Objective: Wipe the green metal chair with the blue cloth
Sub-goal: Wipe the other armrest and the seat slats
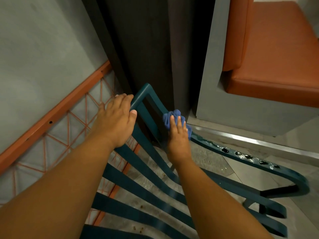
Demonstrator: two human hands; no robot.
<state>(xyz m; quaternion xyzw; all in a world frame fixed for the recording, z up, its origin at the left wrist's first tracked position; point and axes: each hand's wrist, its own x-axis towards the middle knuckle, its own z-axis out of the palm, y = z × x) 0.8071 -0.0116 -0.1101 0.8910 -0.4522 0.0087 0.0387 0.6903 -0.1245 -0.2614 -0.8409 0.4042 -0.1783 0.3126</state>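
While the left hand (119, 118) grips the green metal chair (146, 94), the right hand (177, 133) presses the crumpled blue cloth (170, 118) flat-fingered against its rail; droplets toward four o'clock and the slats seem unwiped.

chair (155, 195) across lower centre to lower right of frame, slats running toward lower right. left hand (117, 121) on upper-left corner of chair frame, just left of centre. right hand (177, 135) at centre, on cloth (170, 118), cloth on chair's upper rail. wire rack (72, 128) at left, behind and beside chair, against wall (43, 49) in upper left. curtain (146, 40) at upper centre, behind chair. bench cushion (276, 57) in upper right. floor (233, 169) beneath chair.
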